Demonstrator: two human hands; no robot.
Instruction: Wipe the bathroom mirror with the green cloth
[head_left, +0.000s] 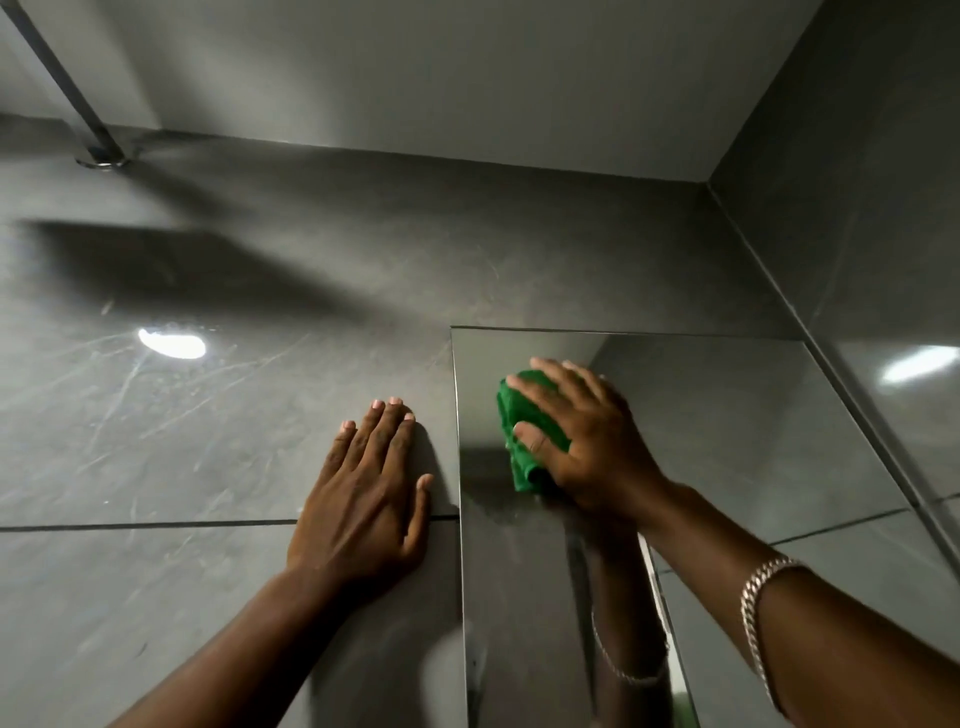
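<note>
Right hand (582, 436) presses crumpled green cloth (511, 410) flat against frameless rectangular mirror (727, 415), near its upper left corner. Left hand (363, 499) open, fingers together, flat on grey wall tile (182, 441).

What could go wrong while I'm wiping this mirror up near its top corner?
The right hand presses the green cloth close to the mirror's left edge, so a sideways stroke might catch the bare rim. The left hand lies flat on the glossy wall tile and could slip or leave prints. The bracelet may scrape the glass.
</note>
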